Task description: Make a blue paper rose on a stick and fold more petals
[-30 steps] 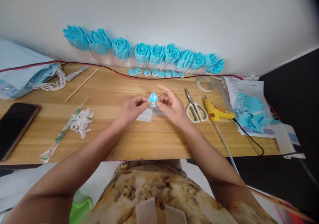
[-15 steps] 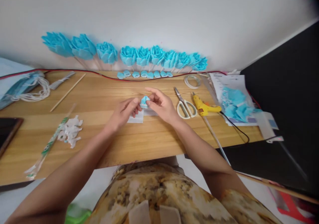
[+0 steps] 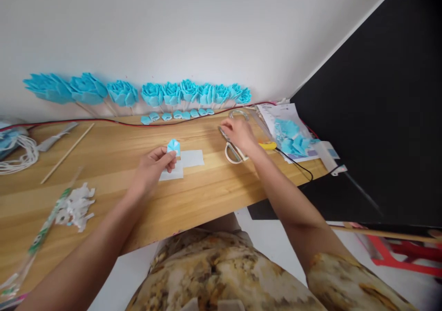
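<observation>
Your right hand [image 3: 239, 133] has left folded blue petal [image 3: 173, 146], now spread loosely over scissors [image 3: 232, 148]; your left hand [image 3: 152, 166] alone pinches petal.

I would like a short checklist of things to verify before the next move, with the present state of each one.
1. Left hand pinches the folded blue piece: ok.
2. Right hand is over the scissors: ok.
3. Right hand grips the scissors: cannot tell.
4. White paper pieces lie flat on the table: ok.
5. Yellow glue gun lies apart from the blue piece: ok.
</observation>
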Available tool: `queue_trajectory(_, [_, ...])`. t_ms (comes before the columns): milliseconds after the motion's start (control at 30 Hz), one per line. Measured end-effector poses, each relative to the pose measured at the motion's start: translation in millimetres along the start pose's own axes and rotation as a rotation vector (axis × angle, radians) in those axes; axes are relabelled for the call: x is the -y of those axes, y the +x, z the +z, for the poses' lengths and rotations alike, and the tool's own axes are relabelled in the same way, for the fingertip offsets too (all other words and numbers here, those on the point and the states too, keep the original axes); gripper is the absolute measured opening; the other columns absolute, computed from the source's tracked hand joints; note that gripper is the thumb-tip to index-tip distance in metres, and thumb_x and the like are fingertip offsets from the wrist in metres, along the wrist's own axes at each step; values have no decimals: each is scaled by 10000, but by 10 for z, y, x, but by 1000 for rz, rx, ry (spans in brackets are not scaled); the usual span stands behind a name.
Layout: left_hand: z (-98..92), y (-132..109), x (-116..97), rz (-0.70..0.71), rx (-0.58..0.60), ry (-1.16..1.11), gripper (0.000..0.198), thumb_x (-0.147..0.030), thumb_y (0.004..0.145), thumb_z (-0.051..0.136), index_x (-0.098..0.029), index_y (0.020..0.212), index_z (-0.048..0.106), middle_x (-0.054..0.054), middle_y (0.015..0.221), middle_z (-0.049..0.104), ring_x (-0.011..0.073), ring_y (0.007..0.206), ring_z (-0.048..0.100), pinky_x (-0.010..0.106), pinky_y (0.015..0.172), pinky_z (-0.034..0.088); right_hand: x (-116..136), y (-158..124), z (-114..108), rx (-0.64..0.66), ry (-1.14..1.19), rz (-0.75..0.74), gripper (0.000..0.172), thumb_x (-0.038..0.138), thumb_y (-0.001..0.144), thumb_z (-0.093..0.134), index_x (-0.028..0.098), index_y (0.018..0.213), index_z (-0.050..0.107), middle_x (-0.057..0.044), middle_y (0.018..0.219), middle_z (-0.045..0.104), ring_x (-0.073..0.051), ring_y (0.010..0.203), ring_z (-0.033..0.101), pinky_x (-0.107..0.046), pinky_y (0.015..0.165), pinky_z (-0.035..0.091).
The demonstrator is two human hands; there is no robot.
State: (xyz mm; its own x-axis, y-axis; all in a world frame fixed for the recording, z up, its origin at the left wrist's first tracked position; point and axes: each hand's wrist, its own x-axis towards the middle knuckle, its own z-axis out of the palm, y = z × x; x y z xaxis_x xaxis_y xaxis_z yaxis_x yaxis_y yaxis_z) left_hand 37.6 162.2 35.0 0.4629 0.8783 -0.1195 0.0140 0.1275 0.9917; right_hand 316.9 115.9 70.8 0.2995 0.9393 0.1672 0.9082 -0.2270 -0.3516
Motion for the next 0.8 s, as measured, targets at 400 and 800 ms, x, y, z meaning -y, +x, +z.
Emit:
queue_trajectory(400, [50,-34,-54,5,-23,80,179,-345,739,697,-192,668,639,4,618,623,107,528,515,242,527,449,-102,-141,314,4,-378,96,274,261,1003,481,161,1090,720,-150,1095,744,-266,973,692,-314,733,419])
queue_trajectory(800, [62,-65,-97,-39,-2,44,158,-324,730,733,-174,718,688,-12,614,612,92,540,510,231,550,447,-215,-148,358,-33,-375,52,257,308,982,514,197,1037,739,-101,1061,747,-241,934,679,-318,660,361])
